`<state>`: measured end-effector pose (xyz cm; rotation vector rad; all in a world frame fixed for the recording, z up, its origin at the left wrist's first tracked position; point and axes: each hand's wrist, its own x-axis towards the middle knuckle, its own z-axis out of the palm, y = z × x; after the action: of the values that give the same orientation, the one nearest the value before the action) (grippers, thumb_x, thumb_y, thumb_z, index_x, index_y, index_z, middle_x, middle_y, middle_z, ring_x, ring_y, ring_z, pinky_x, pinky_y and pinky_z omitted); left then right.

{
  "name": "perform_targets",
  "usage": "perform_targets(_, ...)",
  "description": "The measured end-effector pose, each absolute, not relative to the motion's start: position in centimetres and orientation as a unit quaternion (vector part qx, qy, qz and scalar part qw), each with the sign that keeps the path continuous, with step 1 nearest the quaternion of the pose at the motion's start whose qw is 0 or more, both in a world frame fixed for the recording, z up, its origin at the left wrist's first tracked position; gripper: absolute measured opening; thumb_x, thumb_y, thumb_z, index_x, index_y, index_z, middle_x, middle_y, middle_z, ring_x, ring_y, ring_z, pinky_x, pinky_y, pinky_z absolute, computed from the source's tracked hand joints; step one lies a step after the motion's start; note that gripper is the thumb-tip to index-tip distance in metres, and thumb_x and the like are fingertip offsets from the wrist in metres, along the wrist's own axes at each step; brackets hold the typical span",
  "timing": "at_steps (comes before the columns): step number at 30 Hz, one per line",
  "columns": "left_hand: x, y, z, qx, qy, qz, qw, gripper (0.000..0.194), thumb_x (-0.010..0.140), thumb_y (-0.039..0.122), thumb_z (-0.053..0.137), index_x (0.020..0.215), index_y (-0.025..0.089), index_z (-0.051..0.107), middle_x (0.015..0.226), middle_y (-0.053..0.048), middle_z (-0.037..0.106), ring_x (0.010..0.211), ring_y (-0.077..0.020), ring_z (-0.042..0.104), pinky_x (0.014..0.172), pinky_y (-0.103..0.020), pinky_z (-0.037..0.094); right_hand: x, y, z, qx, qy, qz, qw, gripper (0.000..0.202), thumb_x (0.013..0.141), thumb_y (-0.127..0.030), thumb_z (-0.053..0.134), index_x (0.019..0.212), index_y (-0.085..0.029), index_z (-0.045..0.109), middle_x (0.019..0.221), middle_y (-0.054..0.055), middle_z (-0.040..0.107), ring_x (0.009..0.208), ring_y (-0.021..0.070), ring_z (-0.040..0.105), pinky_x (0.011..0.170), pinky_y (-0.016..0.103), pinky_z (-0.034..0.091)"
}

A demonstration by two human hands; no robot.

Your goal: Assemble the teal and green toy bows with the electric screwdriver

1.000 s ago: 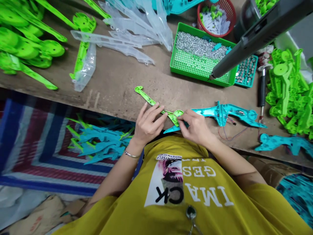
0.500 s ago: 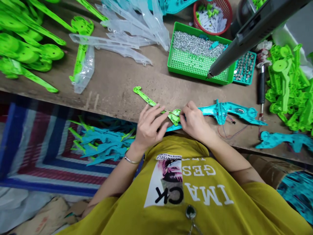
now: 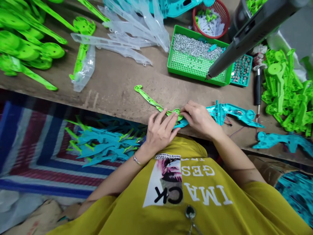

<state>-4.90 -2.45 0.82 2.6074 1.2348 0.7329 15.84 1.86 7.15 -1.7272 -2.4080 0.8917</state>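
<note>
A long bright green plastic arm [image 3: 149,98] lies across a turquoise plastic shell [image 3: 238,112] near the table's front edge. A thin wire runs along the green arm. My left hand [image 3: 160,132] rests over the arm's round end, fingers on top and thumb at the near side, holding it against the shell. Close beside it, my right hand [image 3: 199,117] is closed in a pinch at the right of that round end. What its fingertips hold is hidden. The shell extends out to the right from under my right hand, with thin wires and a small black connector [image 3: 229,124] near it.
A green basket [image 3: 171,67] of small screws, a turquoise tray [image 3: 249,70] of metal parts and a red basket [image 3: 228,23] stand behind. A grey electric screwdriver [image 3: 244,42] hangs above. Green parts [image 3: 281,91] are heaped right, clear pieces [image 3: 127,54] left. A blue crate [image 3: 49,187] sits below.
My left hand has moved right, from above the green arm onto its round end. My right hand stays pinched near the joint, shifted slightly right. The green arm and turquoise shell have shifted slightly.
</note>
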Motion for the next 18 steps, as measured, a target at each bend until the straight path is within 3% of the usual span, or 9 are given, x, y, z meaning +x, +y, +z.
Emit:
perform_targets(5,-4.8,-2.4,1.1,0.879,0.412,0.223,0.087,0.05,0.099,0.036,0.059,0.147,0.02,0.055,0.14,-0.011,0.068,0.138,-0.0357,0.056,0.116,-0.056,0.033,16.8,1.7,6.1,-0.557,-0.776,0.284,0.083,0.02,0.099,-0.021,0.05,0.103,-0.015,0.069,0.102,0.011,0.072,0.095,0.0225,0.064,0.082,0.032,0.043)
perform_targets(14,-4.7,-1.1,2.1,0.878,0.416,0.196,0.133,0.052,0.098,0.034,0.057,0.149,0.025,0.054,0.141,-0.011,0.067,0.14,-0.0357,0.053,0.12,-0.06,0.03,16.5,1.3,5.5,-0.629,-0.738,0.235,0.067,0.018,0.095,-0.021,0.05,0.096,-0.016,0.068,0.099,0.012,0.072,0.089,0.0243,0.064,0.079,0.034,0.041)
perform_targets(18,-3.7,-0.4,2.8,0.88,0.427,0.176,0.113,0.053,0.097,0.046,0.059,0.146,0.027,0.057,0.13,-0.013,0.07,0.135,-0.0374,0.055,0.121,-0.063,0.028,16.3,1.6,5.6,-0.612,-0.743,0.256,0.085,0.022,0.092,-0.015,0.047,0.099,-0.015,0.067,0.1,0.013,0.072,0.092,0.0242,0.065,0.082,0.033,0.043)
